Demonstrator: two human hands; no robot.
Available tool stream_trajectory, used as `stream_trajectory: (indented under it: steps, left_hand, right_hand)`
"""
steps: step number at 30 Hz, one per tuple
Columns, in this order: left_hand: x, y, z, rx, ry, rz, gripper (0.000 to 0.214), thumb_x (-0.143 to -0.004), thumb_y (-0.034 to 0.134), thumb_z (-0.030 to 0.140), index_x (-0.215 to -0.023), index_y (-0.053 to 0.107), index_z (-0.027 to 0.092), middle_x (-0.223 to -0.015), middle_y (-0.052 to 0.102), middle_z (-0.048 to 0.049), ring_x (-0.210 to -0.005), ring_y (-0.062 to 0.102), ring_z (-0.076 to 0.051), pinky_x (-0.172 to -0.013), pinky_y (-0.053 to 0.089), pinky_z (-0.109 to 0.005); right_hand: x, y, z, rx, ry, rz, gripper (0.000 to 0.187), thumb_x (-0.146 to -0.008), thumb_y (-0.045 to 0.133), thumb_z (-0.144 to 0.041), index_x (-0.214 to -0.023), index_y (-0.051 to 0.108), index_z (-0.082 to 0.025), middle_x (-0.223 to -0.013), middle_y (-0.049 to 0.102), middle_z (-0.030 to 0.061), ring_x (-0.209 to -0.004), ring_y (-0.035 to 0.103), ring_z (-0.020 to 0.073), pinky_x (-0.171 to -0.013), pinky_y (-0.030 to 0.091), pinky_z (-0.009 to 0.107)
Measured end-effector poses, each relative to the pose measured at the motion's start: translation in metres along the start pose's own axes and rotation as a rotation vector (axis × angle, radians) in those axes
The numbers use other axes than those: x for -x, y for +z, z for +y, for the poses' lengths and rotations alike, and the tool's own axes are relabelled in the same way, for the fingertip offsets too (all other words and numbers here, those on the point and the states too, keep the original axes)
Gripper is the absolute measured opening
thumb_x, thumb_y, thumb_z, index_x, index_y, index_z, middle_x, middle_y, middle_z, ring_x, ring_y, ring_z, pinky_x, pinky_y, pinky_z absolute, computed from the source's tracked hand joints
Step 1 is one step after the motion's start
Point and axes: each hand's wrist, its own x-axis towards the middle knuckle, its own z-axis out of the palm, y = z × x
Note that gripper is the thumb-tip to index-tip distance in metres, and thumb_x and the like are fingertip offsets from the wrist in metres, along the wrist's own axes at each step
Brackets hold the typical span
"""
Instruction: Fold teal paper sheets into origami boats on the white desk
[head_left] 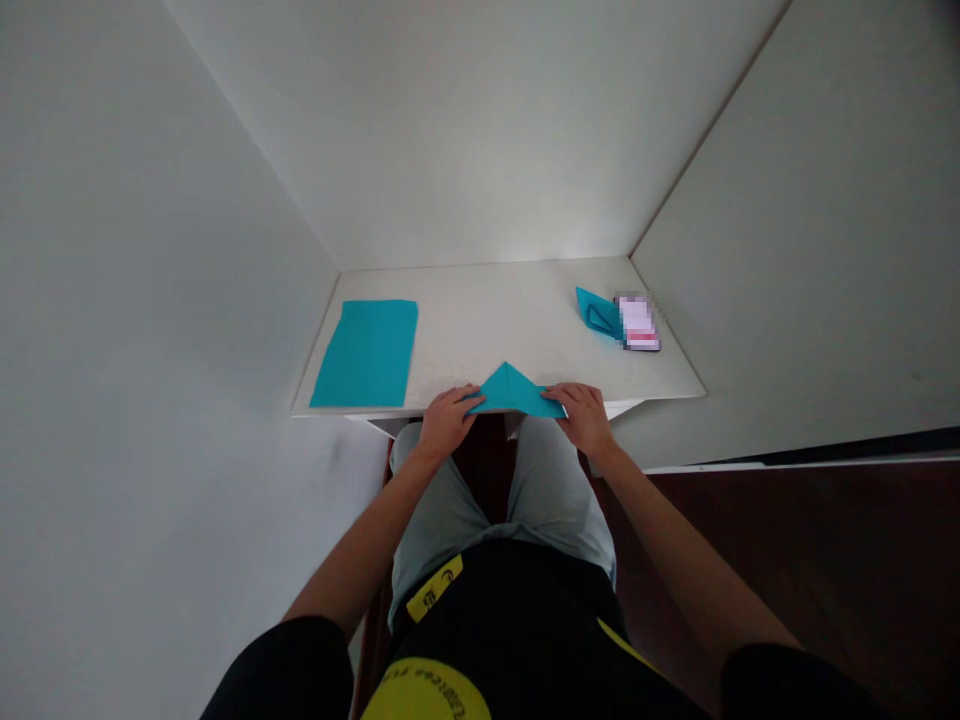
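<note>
A teal paper folded into a triangle [511, 391] lies at the front edge of the white table [495, 310], its peak pointing away from me. My left hand [447, 421] pinches its left corner with curled fingers. My right hand [583, 416] presses and grips its right corner, fingers bent over the edge. Both hands sit at the table's near rim, above my knees.
A flat teal sheet [366, 352] lies at the table's left side. At the back right sits a folded teal paper piece [597, 312] beside a small blurred card or phone [639, 322]. White walls close in on three sides; dark floor lies to the right.
</note>
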Motion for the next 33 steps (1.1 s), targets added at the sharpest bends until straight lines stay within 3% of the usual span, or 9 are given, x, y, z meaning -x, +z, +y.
stream_trajectory:
  steps: [3,6,11,14,16,20,22,26,33]
  left_hand:
    - [-0.008,-0.022,-0.002,0.199,-0.046,0.044,0.021,-0.105,0.064,0.030,-0.112,0.083,0.025,-0.112,0.082,-0.0058,-0.104,0.076,-0.021,-0.098,0.060,-0.035]
    - [-0.029,-0.042,-0.007,0.335,-0.154,0.068,0.026,-0.102,0.069,0.045,-0.097,0.080,0.021,-0.085,0.076,-0.0011,-0.080,0.069,-0.018,-0.075,0.055,-0.030]
    - [-0.069,-0.044,-0.026,0.383,-0.257,0.002,0.025,-0.095,0.074,0.044,-0.088,0.073,0.020,-0.072,0.065,0.0028,-0.069,0.057,-0.016,-0.064,0.043,-0.027]
    - [-0.078,-0.029,-0.037,0.277,-0.279,-0.057,0.016,-0.091,0.078,0.036,-0.091,0.074,0.020,-0.077,0.067,0.0011,-0.073,0.061,-0.018,-0.070,0.047,-0.030]
    - [-0.077,-0.019,-0.041,0.209,-0.289,-0.050,0.014,-0.090,0.080,0.030,-0.099,0.076,0.020,-0.088,0.071,-0.0017,-0.080,0.065,-0.020,-0.079,0.052,-0.032]
    - [-0.067,-0.004,-0.040,0.209,-0.320,0.065,0.049,-0.089,0.080,0.022,-0.136,0.068,0.020,-0.123,0.070,-0.0073,-0.086,0.070,-0.018,-0.089,0.058,-0.034]
    - [-0.060,0.000,-0.038,0.251,-0.324,0.122,0.063,-0.089,0.079,0.020,-0.149,0.058,0.022,-0.138,0.064,-0.0091,-0.083,0.070,-0.015,-0.088,0.060,-0.033]
    - [-0.041,0.004,-0.034,0.354,-0.221,0.149,0.059,-0.089,0.079,0.017,-0.144,0.059,0.023,-0.148,0.052,-0.0102,-0.085,0.070,-0.011,-0.092,0.064,-0.034]
    - [-0.015,0.012,-0.030,0.514,-0.039,0.159,0.062,-0.084,0.076,0.006,-0.141,0.060,0.027,-0.153,0.043,-0.0104,-0.094,0.071,-0.011,-0.096,0.066,-0.037]
  right_hand:
    - [-0.010,-0.014,0.005,-0.134,0.036,0.028,0.032,-0.109,0.051,-0.043,-0.108,0.078,-0.025,-0.107,0.081,0.0087,-0.104,0.072,0.0282,-0.101,0.047,0.045]
    - [-0.031,-0.027,0.015,-0.339,0.096,0.049,0.042,-0.108,0.053,-0.057,-0.094,0.073,-0.023,-0.091,0.078,0.0061,-0.084,0.070,0.0250,-0.082,0.051,0.038]
    - [-0.072,-0.018,0.033,-0.448,0.143,-0.004,0.037,-0.101,0.061,-0.057,-0.093,0.070,-0.023,-0.087,0.077,0.0041,-0.081,0.068,0.0224,-0.076,0.052,0.034]
    - [-0.086,-0.004,0.040,-0.290,0.187,-0.075,0.028,-0.099,0.062,-0.049,-0.092,0.071,-0.023,-0.087,0.075,0.0054,-0.081,0.067,0.0232,-0.076,0.052,0.035]
    - [-0.088,0.002,0.037,-0.155,0.211,-0.028,0.026,-0.099,0.063,-0.045,-0.102,0.074,-0.021,-0.097,0.076,0.0094,-0.089,0.069,0.0273,-0.080,0.053,0.039]
    - [-0.076,0.003,0.003,0.010,0.148,0.164,0.043,-0.105,0.057,-0.041,-0.138,0.066,-0.016,-0.134,0.069,0.0217,-0.121,0.064,0.0375,-0.100,0.052,0.050]
    - [-0.068,0.006,-0.023,-0.005,-0.039,0.073,0.046,-0.110,0.051,-0.044,-0.147,0.063,-0.020,-0.147,0.065,0.0184,-0.133,0.060,0.0358,-0.110,0.048,0.050]
    - [-0.054,0.022,-0.055,-0.021,-0.243,-0.116,0.067,-0.107,0.056,-0.061,-0.161,0.054,-0.022,-0.169,0.051,0.0133,-0.155,0.045,0.0356,-0.129,0.035,0.053]
    - [-0.042,0.031,-0.052,-0.042,-0.250,-0.106,0.077,-0.099,0.071,-0.056,-0.166,0.049,-0.025,-0.171,0.050,0.0116,-0.159,0.043,0.0358,-0.132,0.032,0.056]
